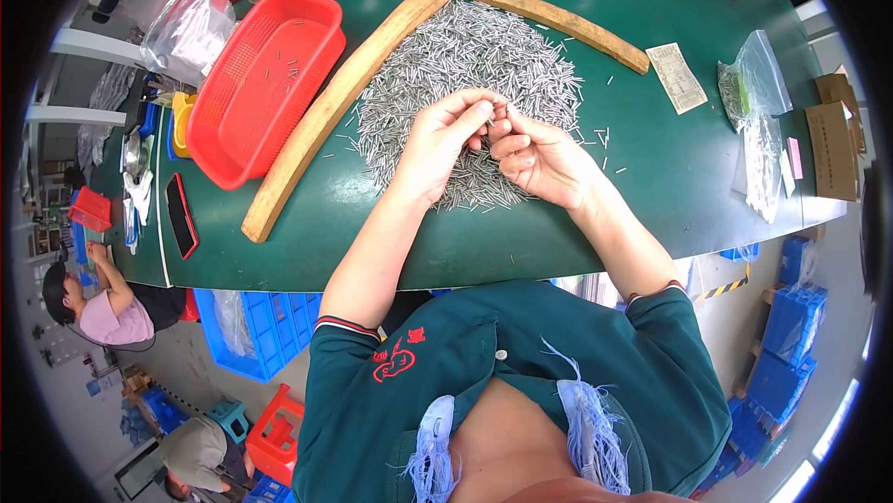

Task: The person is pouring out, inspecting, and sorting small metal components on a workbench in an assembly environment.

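Note:
A wide heap of small silvery metal pins (493,47) covers the middle of the green table. Over its near part, my left hand (448,136) and my right hand (547,161) meet at the fingertips. Thumb and index finger of each are pinched together, and the other fingers curl inward. Whatever sits between the fingertips is too small and too covered to make out. Loose pins lie scattered around the heap's edge, some to the right of my right hand.
Two wooden bars, a left one (349,108) and a far one (549,21), border the heap. Left of them stands a red plastic basket (234,94) with a few pins. A phone (181,215), a paper slip (677,78) and plastic bags (763,164) lie farther out. Two people work at left.

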Demonstrator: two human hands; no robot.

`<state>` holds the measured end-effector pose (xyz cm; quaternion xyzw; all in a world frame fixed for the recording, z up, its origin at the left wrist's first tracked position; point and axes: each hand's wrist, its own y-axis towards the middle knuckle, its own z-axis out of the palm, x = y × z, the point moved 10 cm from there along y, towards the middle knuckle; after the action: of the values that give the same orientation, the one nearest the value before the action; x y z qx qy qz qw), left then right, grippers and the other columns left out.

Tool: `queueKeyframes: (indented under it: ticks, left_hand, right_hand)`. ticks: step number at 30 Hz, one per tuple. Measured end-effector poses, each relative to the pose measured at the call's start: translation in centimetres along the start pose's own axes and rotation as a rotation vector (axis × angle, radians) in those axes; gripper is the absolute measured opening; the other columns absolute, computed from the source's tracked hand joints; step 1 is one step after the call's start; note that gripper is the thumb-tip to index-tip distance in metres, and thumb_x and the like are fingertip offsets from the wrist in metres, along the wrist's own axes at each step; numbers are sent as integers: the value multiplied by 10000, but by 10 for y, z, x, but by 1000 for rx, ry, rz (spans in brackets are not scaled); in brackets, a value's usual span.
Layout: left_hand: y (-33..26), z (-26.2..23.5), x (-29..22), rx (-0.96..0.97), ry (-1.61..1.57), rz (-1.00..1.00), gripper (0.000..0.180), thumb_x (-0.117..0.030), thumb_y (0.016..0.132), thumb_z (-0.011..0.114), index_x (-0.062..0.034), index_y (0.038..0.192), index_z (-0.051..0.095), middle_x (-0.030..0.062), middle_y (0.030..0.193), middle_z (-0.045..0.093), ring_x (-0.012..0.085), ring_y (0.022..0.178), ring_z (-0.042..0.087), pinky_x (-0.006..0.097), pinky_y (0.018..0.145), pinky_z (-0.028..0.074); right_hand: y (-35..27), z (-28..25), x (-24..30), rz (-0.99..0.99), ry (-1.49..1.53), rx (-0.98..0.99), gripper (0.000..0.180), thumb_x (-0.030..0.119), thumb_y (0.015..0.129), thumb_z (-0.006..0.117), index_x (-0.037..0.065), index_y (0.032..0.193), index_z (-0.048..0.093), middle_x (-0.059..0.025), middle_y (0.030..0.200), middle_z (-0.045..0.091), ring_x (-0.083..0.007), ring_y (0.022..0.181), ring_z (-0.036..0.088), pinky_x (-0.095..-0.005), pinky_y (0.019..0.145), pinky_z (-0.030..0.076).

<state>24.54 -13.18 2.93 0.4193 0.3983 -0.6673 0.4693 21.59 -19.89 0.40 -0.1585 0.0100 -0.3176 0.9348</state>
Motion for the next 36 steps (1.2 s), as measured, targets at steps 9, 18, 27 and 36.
queueKeyframes:
  ticks: [9, 18, 27, 36]
  left_hand:
    - [-1, 1, -5, 3, 51, 36, 186, -152, 909, 519, -43, 1032, 607, -1, 898, 607, 49, 739, 507, 190, 641, 406]
    - [-2, 6, -21, 30, 191, 171, 176, -115, 901, 521, -25, 1011, 625, 25, 924, 588, 73, 791, 543, 202, 665, 420]
    - [-3, 0, -27, -33, 210, 223, 223, -84, 873, 564, -30, 1082, 619, 29, 937, 569, 83, 815, 557, 195, 690, 449]
    - [-14, 3, -43, -101, 319, 423, 229, -56, 840, 610, -25, 1067, 617, 57, 925, 620, 75, 745, 587, 210, 682, 482]
  right_hand:
    - [-1, 4, 9, -116, -163, -39, 183, 197, 925, 498, 27, 981, 539, 10, 853, 556, -41, 702, 530, -167, 558, 445]
    - [-3, 7, 18, -161, -201, -7, 174, 178, 884, 494, 25, 945, 553, -32, 867, 591, -110, 779, 583, -240, 656, 506]
    - [-2, 0, 12, -135, -275, -63, 180, 188, 898, 500, 34, 965, 565, -19, 845, 581, -94, 775, 569, -221, 632, 492]
    - [-2, 6, 3, -83, -268, 1, 216, 208, 917, 523, 53, 1067, 541, 6, 893, 555, -40, 729, 518, -165, 565, 435]
